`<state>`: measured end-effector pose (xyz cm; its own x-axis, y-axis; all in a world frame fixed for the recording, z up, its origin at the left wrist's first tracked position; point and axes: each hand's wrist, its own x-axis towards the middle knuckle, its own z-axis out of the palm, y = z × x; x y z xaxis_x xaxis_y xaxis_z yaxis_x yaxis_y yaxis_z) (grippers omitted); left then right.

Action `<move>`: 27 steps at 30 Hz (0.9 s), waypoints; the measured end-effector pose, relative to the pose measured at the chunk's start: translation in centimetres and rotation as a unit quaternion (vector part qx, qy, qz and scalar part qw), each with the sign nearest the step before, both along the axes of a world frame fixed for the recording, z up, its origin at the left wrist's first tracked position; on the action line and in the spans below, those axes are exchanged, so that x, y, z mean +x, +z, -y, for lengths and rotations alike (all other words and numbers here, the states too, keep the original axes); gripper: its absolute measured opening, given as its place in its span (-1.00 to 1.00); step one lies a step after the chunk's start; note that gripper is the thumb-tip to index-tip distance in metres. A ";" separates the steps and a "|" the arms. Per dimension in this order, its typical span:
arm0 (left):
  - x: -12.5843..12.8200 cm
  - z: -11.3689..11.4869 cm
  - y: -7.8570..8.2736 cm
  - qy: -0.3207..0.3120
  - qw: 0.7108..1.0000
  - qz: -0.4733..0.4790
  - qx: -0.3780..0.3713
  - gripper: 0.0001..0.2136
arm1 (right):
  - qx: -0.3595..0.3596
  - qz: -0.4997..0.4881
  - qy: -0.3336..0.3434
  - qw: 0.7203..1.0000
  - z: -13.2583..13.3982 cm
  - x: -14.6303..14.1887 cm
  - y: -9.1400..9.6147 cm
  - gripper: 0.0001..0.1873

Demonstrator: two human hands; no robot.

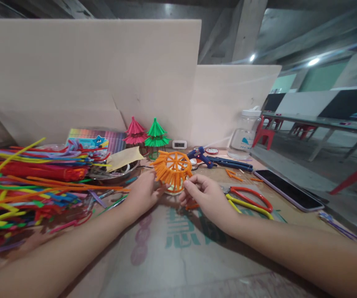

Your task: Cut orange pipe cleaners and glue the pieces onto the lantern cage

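An orange pipe-cleaner roof (174, 171), a spoked ring with short strands fanned down its left and front, is held up over the table. My left hand (144, 191) grips its left side, thumb and fingers closed at the strands. At the lower right edge is my right hand (203, 195), its thumb and forefinger pinched together; what lies between them is too small to tell. Beneath the roof a pale round base (174, 191) shows in part. Pliers with red and yellow handles (253, 203) lie beside my right hand.
Bundled pipe cleaners (26, 182) fill the left. Behind stand a pink roofed model (133, 131), a green one (156, 134) and a small clock (179, 144). A glue gun (201, 156), phone (287, 188) and plastic bottle (243, 136) sit right. A metal bowl (116, 176) is left of centre.
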<state>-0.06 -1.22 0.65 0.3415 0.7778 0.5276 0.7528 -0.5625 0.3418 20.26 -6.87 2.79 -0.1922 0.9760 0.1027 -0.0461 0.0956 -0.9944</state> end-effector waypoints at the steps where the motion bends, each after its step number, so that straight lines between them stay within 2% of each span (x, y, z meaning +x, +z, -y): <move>1: 0.0 0.0 0.0 -0.004 1.000 -0.008 -0.001 -0.65 | 0.000 0.005 0.001 1.000 0.0 0.0 0.0 -0.72; 10: -0.3 -0.1 -0.1 -0.018 0.999 -0.026 0.002 -0.75 | 0.007 0.038 0.004 0.999 0.0 0.0 0.0 -0.77; 14: -0.2 0.1 0.0 -0.016 0.999 -0.033 0.000 -0.72 | 0.025 0.048 0.017 0.998 -0.1 0.1 -0.2 -0.72; 17: -0.1 0.0 -0.1 -0.011 1.000 -0.019 -0.008 -0.63 | 0.072 0.086 0.023 0.993 0.0 0.7 -0.5 -0.65; 19: -0.1 0.0 -0.1 -0.014 1.000 -0.009 -0.016 -0.60 | 0.143 0.136 0.003 0.980 -0.2 1.4 -0.5 -0.67; 21: -0.1 0.0 -0.2 -0.016 1.000 -0.003 -0.022 -0.61 | 0.256 0.194 -0.032 0.946 -0.5 2.2 -0.2 -0.76; 24: -0.2 0.0 -0.2 -0.012 1.000 -0.001 -0.022 -0.66 | 0.434 0.290 -0.071 0.850 -1.2 3.3 0.6 -0.78; 26: -0.2 0.0 -0.2 -0.007 1.000 -0.004 -0.019 -0.68 | 0.499 0.342 -0.082 0.792 -1.6 3.7 1.1 -0.68; 27: -0.2 0.0 -0.2 -0.005 1.000 -0.007 -0.017 -0.68 | 0.515 0.360 -0.084 0.774 -1.7 3.7 1.2 -0.65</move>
<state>-0.31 -1.24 0.41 0.3566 0.7923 0.4950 0.7525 -0.5576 0.3504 23.99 -5.16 3.99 -0.4399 0.4657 0.7678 0.5833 0.7983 -0.1500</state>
